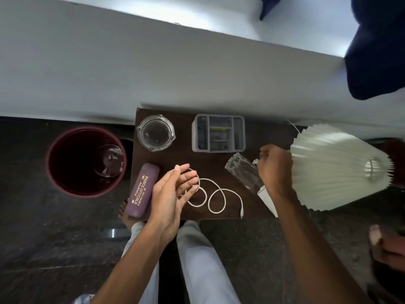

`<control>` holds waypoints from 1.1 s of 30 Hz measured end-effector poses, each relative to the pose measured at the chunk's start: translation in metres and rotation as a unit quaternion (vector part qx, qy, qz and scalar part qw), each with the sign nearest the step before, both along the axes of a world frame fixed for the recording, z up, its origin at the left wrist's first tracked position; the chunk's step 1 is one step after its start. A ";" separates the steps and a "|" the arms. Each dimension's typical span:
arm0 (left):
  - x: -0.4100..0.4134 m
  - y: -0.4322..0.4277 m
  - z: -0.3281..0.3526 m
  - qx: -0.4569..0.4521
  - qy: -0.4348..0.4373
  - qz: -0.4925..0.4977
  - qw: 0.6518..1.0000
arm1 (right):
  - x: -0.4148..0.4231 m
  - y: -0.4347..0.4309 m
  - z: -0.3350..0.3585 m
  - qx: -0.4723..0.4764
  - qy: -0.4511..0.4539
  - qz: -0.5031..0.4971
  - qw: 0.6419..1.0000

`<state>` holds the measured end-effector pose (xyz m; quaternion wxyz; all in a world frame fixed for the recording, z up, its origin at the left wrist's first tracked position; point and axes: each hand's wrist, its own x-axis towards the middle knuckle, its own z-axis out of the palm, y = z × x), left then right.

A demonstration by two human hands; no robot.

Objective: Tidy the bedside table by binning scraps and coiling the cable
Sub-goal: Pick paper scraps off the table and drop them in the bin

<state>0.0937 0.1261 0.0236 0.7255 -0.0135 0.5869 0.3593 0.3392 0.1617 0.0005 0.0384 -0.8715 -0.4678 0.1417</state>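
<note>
Cable loops near table's front edge; left hand touches one.

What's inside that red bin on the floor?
A few white scraps lie at the bottom of the bin. The rest is too dark to tell.

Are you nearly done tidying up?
About halfway. Done: white scraps lie in the maroon round bin. In hand: the thin white cable loops round fingers of the left hand; the right hand pinches a small white bit. Left: most cable lies uncoiled on the dark wooden table.
</note>
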 end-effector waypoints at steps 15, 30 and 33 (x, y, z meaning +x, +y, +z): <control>0.017 0.000 -0.005 0.012 0.013 -0.007 1.000 | 0.024 0.037 -0.054 -0.277 -0.096 0.097 0.951; 0.009 0.004 -0.009 0.015 0.013 -0.008 1.000 | 0.029 0.063 -0.039 -0.202 -0.022 0.074 0.976; 0.006 0.004 -0.009 0.015 0.007 -0.010 1.000 | 0.034 0.052 -0.037 -0.061 0.050 0.022 0.997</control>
